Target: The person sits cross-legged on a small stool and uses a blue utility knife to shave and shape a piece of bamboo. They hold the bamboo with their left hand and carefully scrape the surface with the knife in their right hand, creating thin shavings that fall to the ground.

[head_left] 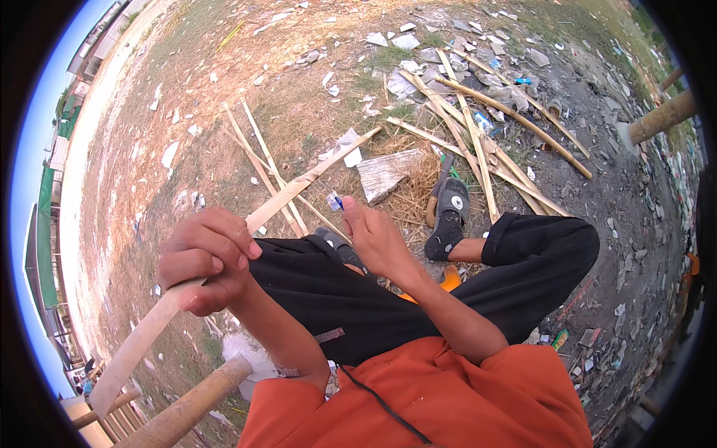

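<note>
Left hand fisted around a long bamboo strip, which runs from the lower left up across the knee toward the ground litter. Right hand lies half-curled on the black trousers, apparently pinching something small; I cannot tell what. Best to brace the strip against the thigh and grip nearer its middle.

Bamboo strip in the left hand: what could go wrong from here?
1. The left hand grips the long bamboo strip near its middle only; the right hand rests open on the knee, so the strip's far end may swing or sag.
2. The strip's split edges look rough; sliding fingers along them could mean splinters or cuts.
3. Loose bamboo sticks and litter lie around the shoe, a likely trip or snag if the foot shifts.
</note>
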### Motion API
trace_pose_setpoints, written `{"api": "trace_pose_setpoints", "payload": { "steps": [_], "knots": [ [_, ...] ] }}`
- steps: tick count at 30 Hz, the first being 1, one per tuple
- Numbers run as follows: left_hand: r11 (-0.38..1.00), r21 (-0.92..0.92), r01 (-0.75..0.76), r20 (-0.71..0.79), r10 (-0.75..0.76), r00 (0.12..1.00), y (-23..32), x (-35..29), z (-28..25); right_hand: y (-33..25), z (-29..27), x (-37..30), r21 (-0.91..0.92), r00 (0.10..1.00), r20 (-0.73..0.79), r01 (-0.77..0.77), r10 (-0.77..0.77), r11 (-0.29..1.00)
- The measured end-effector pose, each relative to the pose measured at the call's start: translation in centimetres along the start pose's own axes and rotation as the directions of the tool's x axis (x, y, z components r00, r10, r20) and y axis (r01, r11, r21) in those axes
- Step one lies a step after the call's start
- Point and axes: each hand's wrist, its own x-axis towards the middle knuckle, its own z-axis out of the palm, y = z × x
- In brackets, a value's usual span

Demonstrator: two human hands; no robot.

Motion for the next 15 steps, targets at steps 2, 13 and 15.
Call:
{"api": "trace_pose_setpoints", "payload": {
  "steps": [2, 13, 15],
  "knots": [
    [1.000, 0.004, 0.008, -0.011, -0.008, 1.000, 1.5, -2.2, 0.7, -0.4, 0.1, -1.0, 0.001, 0.999, 0.005, 0.047, -0.048, 0.999],
    [0.994, 0.101, 0.034, -0.068, -0.027, 0.997, 4.1, -5.6, 3.0, 4.7, 0.5, -0.9, -0.166, 0.967, 0.000, 0.250, -0.253, 0.954],
    [0.996, 0.086, 0.037, -0.072, -0.031, 0.997, 4.0, -5.8, 3.1, 5.5, 0.6, -0.6, -0.163, 0.971, -0.015, 0.234, -0.239, 0.959]
  ]
}}
